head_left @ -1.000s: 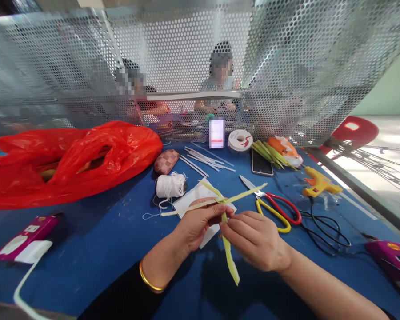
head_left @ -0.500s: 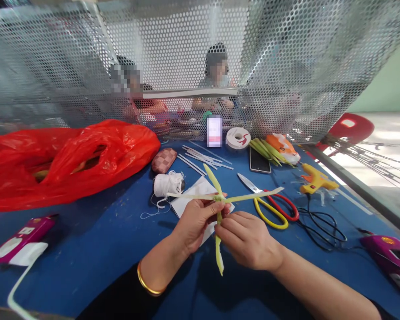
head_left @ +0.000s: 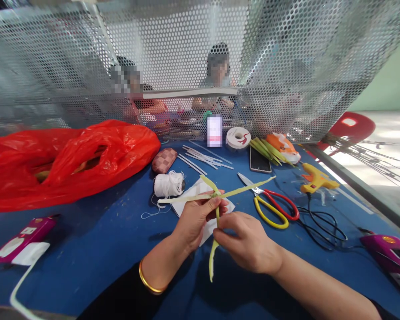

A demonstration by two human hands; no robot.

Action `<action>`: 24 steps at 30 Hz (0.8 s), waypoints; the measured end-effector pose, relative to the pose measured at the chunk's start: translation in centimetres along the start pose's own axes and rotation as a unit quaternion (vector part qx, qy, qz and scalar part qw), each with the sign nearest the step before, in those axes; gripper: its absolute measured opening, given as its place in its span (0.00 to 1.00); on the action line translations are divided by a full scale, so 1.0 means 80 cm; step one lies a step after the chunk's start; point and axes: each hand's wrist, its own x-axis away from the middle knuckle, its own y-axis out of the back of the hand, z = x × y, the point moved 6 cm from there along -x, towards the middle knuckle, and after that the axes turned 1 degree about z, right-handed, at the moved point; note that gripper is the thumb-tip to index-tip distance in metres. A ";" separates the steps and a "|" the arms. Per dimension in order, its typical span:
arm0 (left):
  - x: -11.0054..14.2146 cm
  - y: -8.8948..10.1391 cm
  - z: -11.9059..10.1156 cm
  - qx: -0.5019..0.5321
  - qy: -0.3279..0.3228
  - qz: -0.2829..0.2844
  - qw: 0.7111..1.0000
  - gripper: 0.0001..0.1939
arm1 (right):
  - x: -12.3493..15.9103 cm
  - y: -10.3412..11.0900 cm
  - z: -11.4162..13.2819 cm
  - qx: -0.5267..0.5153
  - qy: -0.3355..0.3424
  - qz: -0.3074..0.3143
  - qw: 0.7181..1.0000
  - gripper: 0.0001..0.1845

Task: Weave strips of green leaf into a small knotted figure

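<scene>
A cross of pale green leaf strips [head_left: 245, 190] is held over the table, its strips meeting in a small knot. My left hand [head_left: 196, 218] pinches it just below the knot, thumb on top. My right hand [head_left: 248, 240] has its fingers closed on the strip that points toward me, whose end hangs below the hand. A folded white paper [head_left: 200, 190] lies underneath, partly hidden by my hands. Scissors [head_left: 268, 202] with one red and one yellow handle lie to the right. A spool of white string [head_left: 168, 184] is on the left.
A red plastic bag [head_left: 126, 155] fills the left back. White sticks [head_left: 206, 158], a ribbon roll [head_left: 238, 138], a dark phone [head_left: 260, 161], green leaves [head_left: 268, 150] and a yellow glue gun [head_left: 316, 178] lie beyond. A perforated metal screen [head_left: 176, 49] separates two people.
The leaf-strip cross has tilted and turned slightly: its left arm dips, the right arm slants up more, and the near end swings left. My hands keep their hold.
</scene>
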 end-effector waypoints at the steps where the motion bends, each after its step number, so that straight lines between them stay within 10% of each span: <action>1: 0.000 0.000 0.000 0.001 0.002 0.003 1.000 0.14 | 0.000 -0.002 -0.002 -0.007 -0.016 0.004 1.000 0.15; 17: -0.003 0.003 0.007 -0.003 -0.001 -0.022 1.000 0.17 | -0.003 -0.020 0.010 -0.045 0.043 0.124 0.990 0.19; 21: -0.007 0.007 -0.007 0.000 -0.024 -0.014 1.000 0.17 | -0.002 -0.003 -0.009 -0.161 -0.038 0.007 0.986 0.13; 24: -0.007 0.007 -0.014 -0.003 -0.020 0.001 1.000 0.17 | 0.013 0.005 -0.059 -0.287 -0.281 -0.157 0.902 0.13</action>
